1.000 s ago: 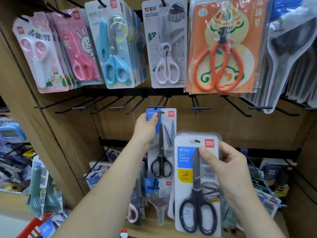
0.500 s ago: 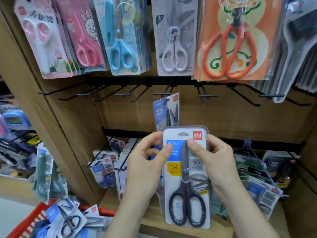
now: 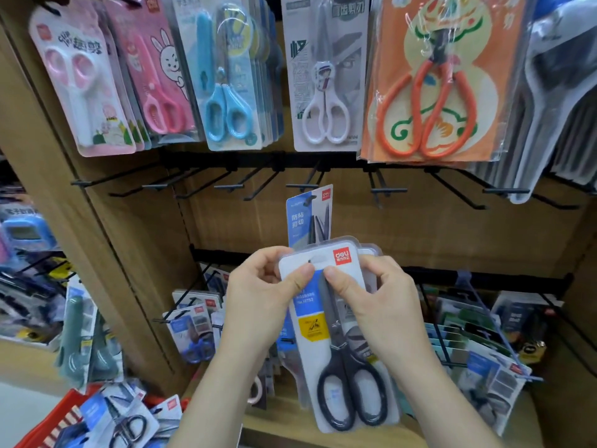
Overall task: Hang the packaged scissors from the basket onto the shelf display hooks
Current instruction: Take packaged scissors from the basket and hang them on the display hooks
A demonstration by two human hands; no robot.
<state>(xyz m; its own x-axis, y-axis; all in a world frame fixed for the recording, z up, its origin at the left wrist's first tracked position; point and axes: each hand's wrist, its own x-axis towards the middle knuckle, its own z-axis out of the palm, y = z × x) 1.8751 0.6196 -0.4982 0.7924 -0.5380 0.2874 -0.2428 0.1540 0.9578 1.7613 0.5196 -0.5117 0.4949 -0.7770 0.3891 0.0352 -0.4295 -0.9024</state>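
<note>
White card under clear plastic: a blister pack of black-handled scissors (image 3: 336,344) sits in a two-handed grip. The left hand (image 3: 258,295) and right hand (image 3: 384,305) both pinch its top end, thumbs side by side on the front just below the hang slot. Just above it, a blue-carded scissors pack (image 3: 308,218) hangs on a black wire hook (image 3: 302,186), with bare hooks (image 3: 389,190) either side. A red plastic basket (image 3: 61,418) holding more packs sits low on the left.

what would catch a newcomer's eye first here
The white pack of black-handled scissors at centre, pinched near its top by the left hand and right hand. Above right, the bright orange scissors pack hangs on the top row; a red basket of more packs sits at bottom left.
</note>
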